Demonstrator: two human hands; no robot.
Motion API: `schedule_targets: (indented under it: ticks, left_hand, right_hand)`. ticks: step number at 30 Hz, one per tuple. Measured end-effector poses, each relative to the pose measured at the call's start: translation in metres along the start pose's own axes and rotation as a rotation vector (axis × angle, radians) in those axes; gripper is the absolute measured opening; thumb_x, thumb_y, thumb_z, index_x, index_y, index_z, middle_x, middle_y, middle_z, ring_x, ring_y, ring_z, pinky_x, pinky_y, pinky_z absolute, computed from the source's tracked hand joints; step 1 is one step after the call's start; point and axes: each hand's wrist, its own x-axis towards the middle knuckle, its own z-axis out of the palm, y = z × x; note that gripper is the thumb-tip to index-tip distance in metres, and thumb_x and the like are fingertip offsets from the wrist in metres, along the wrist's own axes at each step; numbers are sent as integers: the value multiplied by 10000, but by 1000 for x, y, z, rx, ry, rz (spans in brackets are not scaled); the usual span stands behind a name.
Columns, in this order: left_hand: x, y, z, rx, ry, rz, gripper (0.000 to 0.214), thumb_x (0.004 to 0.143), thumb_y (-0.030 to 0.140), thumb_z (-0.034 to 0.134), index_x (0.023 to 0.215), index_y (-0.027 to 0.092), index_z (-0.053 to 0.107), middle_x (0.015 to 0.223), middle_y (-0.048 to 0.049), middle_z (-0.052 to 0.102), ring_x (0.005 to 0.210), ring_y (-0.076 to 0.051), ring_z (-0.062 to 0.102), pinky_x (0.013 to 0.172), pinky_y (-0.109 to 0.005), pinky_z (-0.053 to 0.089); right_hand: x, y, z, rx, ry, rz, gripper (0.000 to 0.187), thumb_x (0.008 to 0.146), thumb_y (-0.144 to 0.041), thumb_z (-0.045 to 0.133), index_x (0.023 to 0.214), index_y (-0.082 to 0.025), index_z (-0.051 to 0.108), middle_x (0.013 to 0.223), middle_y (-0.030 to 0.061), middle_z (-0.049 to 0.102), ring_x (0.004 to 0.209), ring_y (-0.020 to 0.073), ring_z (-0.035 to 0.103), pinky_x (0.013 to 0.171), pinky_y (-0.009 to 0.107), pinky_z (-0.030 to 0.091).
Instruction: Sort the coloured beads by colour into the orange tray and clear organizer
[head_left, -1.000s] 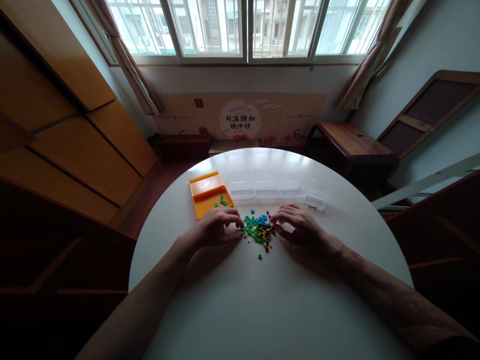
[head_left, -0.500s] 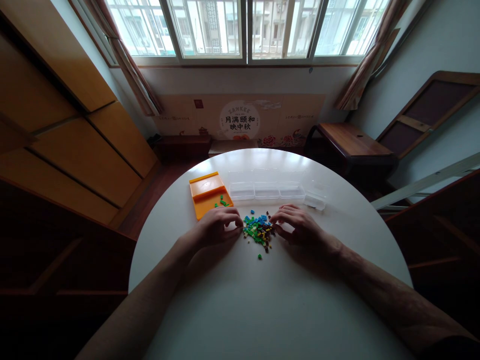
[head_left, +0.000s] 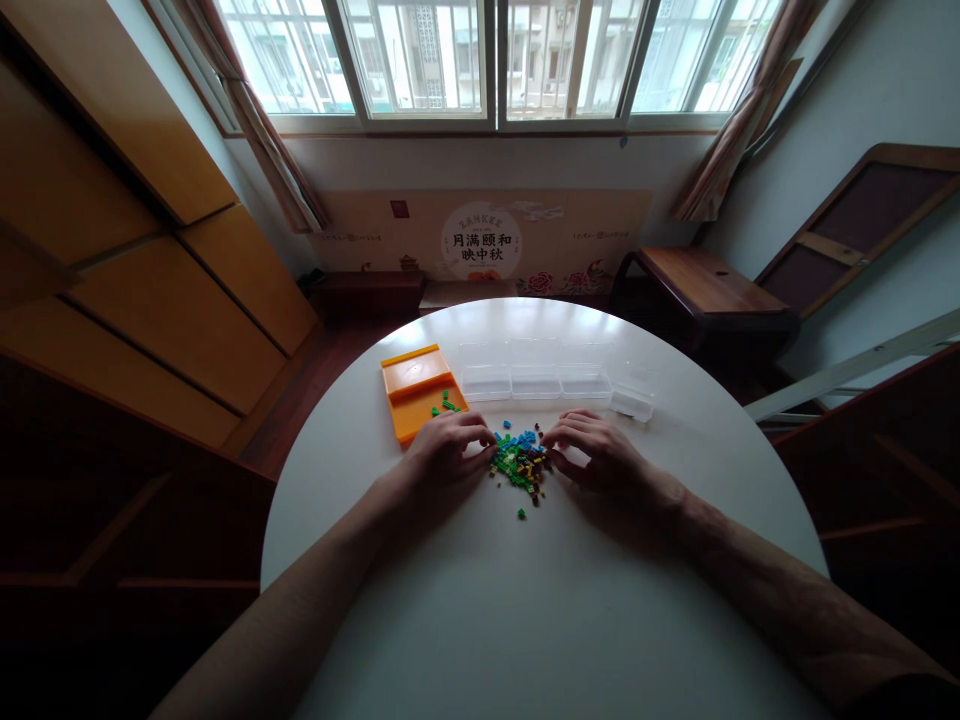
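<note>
A small heap of tiny building bricks (head_left: pixel 519 459), green, blue, yellow and brown, lies on the round white table (head_left: pixel 540 600). My left hand (head_left: pixel 450 450) rests at the heap's left edge, fingers curled and fingertips touching the bricks. My right hand (head_left: pixel 592 450) rests at the heap's right edge, fingers curled onto the bricks too. What either hand's fingertips pinch is too small to see. One green brick (head_left: pixel 519 513) lies apart, nearer to me.
An orange tray (head_left: pixel 412 385) with a few green bricks stands behind my left hand. A row of clear plastic boxes (head_left: pixel 534 381) and one separate clear box (head_left: pixel 631 402) stand behind the heap. Wooden furniture surrounds the table, and a window is beyond.
My left hand has slid a little to the right, further onto the heap. My right hand has stayed in place.
</note>
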Motion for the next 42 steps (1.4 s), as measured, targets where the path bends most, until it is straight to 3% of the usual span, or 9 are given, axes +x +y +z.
schedule_targets:
  ticks: [10, 21, 26, 35, 42]
  left_hand:
    - [0, -2, 3, -44, 17, -15, 109, 1023, 298, 721, 1008, 232, 806, 978, -37, 762, 777, -137, 677, 767, -263, 504]
    - [12, 31, 9, -426, 52, -158, 194, 1003, 349, 750, 951, 168, 798, 888, -54, 712, 728, -130, 612, 653, -240, 499]
    - [14, 37, 14, -471, 24, -150, 224, 1002, 369, 750, 928, 163, 799, 849, -45, 688, 730, -132, 601, 665, -246, 486]
    - [16, 39, 22, -535, -7, -144, 287, 1022, 418, 734, 964, 147, 810, 853, -46, 677, 695, -117, 575, 645, -241, 472]
    - [17, 39, 26, -543, -10, -148, 298, 1016, 431, 743, 963, 147, 815, 878, -55, 702, 701, -116, 584, 646, -241, 482]
  right_hand:
    - [0, -1, 0, -11, -4, 0, 116, 1012, -192, 706, 1117, -241, 713, 997, 43, 803, 891, 222, 743, 951, 430, 608]
    - [7, -12, -1, -15, -7, -89, 223, 1004, -199, 734, 1216, -261, 703, 1050, 46, 818, 924, 226, 764, 984, 455, 619]
    - [6, -11, 0, -37, -6, -122, 265, 1003, -231, 776, 1253, -273, 697, 1051, 36, 816, 926, 220, 769, 1007, 451, 610]
    - [5, -10, 2, -83, -12, -147, 140, 1037, -234, 740, 1169, -259, 703, 1033, 30, 819, 906, 204, 775, 1024, 437, 603]
    - [4, -10, 4, -92, -14, -140, 151, 1038, -234, 723, 1186, -260, 707, 1022, 33, 815, 915, 209, 773, 1035, 444, 599]
